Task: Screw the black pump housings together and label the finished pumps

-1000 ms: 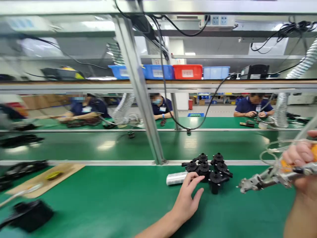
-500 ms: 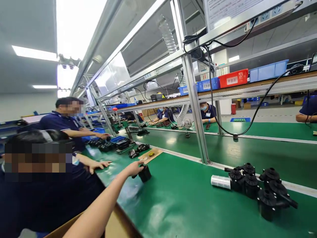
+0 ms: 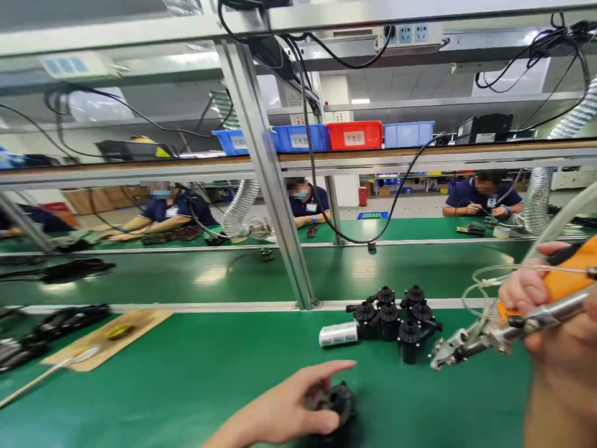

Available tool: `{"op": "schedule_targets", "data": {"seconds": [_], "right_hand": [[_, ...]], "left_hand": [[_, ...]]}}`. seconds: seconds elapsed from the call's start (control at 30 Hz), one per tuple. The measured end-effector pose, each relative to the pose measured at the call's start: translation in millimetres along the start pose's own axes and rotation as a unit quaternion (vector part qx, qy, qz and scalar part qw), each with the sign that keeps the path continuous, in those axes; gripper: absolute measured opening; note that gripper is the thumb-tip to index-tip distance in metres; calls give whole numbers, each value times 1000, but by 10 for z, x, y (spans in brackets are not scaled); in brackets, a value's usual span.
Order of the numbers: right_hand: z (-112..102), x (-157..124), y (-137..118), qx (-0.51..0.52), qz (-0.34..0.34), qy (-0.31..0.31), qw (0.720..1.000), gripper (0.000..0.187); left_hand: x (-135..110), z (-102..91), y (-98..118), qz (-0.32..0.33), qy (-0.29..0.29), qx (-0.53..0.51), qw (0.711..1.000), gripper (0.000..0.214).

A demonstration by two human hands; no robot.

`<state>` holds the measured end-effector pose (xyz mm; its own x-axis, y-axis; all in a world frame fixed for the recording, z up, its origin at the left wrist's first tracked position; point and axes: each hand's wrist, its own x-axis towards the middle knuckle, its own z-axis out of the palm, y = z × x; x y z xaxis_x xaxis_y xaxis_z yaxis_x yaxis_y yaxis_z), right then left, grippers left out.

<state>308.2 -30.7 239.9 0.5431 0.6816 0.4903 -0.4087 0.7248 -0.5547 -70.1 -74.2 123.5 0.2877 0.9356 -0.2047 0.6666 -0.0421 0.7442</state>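
My left hand (image 3: 289, 404) grips a black plastic pump (image 3: 342, 401) at the front of the green bench, thumb across its top and index finger stretched out. The pump's lower part is dark and partly cut off by the frame. At the right, my right hand (image 3: 527, 292) is closed round an orange-handled power screwdriver (image 3: 569, 274) with a metal nozzle and a clear hose. The nozzle points left and down, above the bench. Several similar black pumps (image 3: 410, 336) stand grouped beyond my hands, beside a silver label roll (image 3: 338, 335) lying on its side.
A brown sheet (image 3: 135, 323) with a yellow round item (image 3: 119, 331) and a white-tipped stick (image 3: 56, 367) lies at left. A metal post (image 3: 270, 186) rises behind the pumps. Blue bins (image 3: 298, 138) and a red bin (image 3: 354, 135) stand on the shelf. Co-workers sit across the bench.
My view has swung right. My left hand has brought the black pump from the left of the bench to the front. My right hand with the power screwdriver has come into view.
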Motion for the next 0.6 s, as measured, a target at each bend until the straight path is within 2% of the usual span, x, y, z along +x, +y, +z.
{"op": "schedule_targets", "data": {"seconds": [0.03,0.1,0.17,0.23,0.3,0.37,0.47,0.6], "right_hand": [[35,-39,28,-10,1,-36,999,71],[53,-102,97,-32,4,-85,996,61],[34,-137,177,-55,8,-98,994,57],[21,-153,260,-81,12,-109,991,55],[34,-171,341,-106,16,-127,986,53],[72,-204,417,-119,24,-144,982,52],[138,-266,515,-113,44,-163,979,51],[186,-297,601,-114,57,-169,977,57]], "left_hand": [[159,208,154,42,-23,3,999,71],[447,559,363,100,-7,-3,995,55],[675,824,430,119,35,-47,991,45],[828,1007,394,119,75,-115,983,43],[907,1116,317,109,95,-177,973,46],[929,1165,254,96,90,-214,968,52],[920,1175,222,84,77,-239,964,57],[927,1173,229,89,88,-245,962,51]]}}
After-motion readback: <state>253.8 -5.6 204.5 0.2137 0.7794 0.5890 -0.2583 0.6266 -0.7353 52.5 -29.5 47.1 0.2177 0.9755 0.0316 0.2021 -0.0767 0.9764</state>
